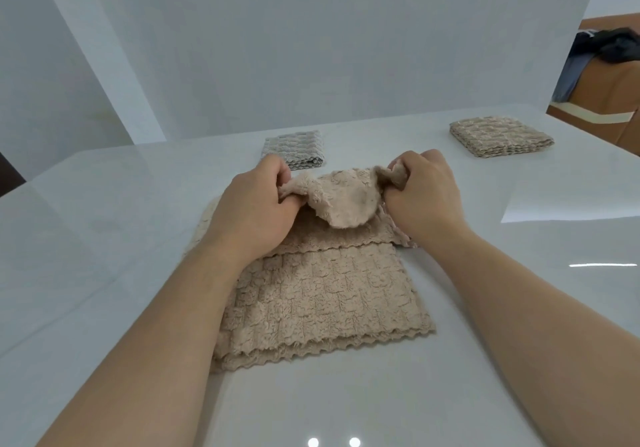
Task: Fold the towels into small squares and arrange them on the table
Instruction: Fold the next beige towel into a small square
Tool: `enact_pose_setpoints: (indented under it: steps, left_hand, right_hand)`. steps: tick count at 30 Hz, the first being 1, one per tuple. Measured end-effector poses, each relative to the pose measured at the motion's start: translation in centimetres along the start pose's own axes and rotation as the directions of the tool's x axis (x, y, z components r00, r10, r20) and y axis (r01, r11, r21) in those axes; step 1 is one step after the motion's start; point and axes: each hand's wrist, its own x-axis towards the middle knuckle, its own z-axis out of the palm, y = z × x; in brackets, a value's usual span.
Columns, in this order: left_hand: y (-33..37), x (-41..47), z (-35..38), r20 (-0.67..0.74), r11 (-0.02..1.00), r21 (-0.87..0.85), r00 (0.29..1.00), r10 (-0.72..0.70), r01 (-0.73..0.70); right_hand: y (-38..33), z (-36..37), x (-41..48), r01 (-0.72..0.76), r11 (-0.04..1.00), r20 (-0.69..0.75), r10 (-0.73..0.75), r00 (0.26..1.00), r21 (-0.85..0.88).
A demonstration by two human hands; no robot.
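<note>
You are sitting partway through: a grey square and a beige square are lying folded at the far side of the table, well apart, while the towel in front of you is lying near the middle, only partly folded. Your left hand and right hand are each pinching a far corner, fingers curled into the pile, lifting that edge so it is sagging between them, both forearms reaching forward over the near half.
</note>
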Motion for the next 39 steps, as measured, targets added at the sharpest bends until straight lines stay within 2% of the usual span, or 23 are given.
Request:
enact_pose_setpoints:
  steps: [7, 13, 16, 21, 24, 29, 31, 34, 37, 39]
  left_hand:
    - [-0.5, 0.2, -0.5, -0.18, 0.994, -0.109, 0.983, -0.026, 0.007]
    - [-1.0, 0.6, -0.6, -0.252, 0.971, -0.24, 0.964, -0.08, 0.018]
    - [-1.7, 0.9, -0.4, -0.251, 0.973, -0.231, 0.964, -0.082, 0.022]
    - [-3.0, 1.2, -0.5, -0.184, 0.969, -0.21, 0.968, -0.172, 0.133]
    - [-3.3, 1.1, -0.5, -0.109, 0.979, -0.102, 0.977, -0.185, 0.174]
    - [-3.4, 1.0, -1.0, -0.088, 0.97, -0.028, 0.966, -0.243, 0.241]
    - [-3.0, 1.1, -1.5, -0.028, 0.932, -0.203, 0.949, -0.312, 0.301]
    - [-1.8, 0.9, -2.1, 0.123, 0.766, -0.5, 0.909, -0.399, 0.404]
    - [-1.0, 0.8, -2.4, 0.197, 0.655, -0.611, 0.886, -0.419, 0.445]
    - [-0.9, 0.9, -2.4, 0.227, 0.558, -0.663, 0.844, -0.486, 0.499]
  right_hand:
    - [0.1, -0.2, 0.2, -0.048, 0.999, -0.081, 0.049, 0.996, 0.014]
    - [-0.3, -0.3, 0.1, -0.076, 0.987, -0.08, 0.088, 0.993, 0.141]
    - [-0.6, -0.1, -0.1, -0.078, 0.977, -0.035, 0.086, 0.996, 0.2]
    - [-0.9, -0.1, -0.1, -0.15, 0.963, 0.097, 0.131, 0.987, 0.224]
    - [-1.0, -0.3, -0.2, -0.121, 0.972, 0.1, 0.102, 0.99, 0.2]
    - [-1.3, -0.9, -0.4, -0.122, 0.984, 0.059, 0.115, 0.992, 0.132]
    - [-1.3, -1.1, -0.3, -0.145, 0.98, 0.045, 0.14, 0.989, 0.134]
    - [-1.5, -1.2, -0.1, -0.195, 0.957, 0.056, 0.187, 0.981, 0.216]
    - [-1.8, -1.1, -0.1, -0.271, 0.913, 0.11, 0.249, 0.962, 0.305]
    - [-2.1, -1.4, -0.2, -0.341, 0.861, 0.166, 0.3, 0.939, 0.377]
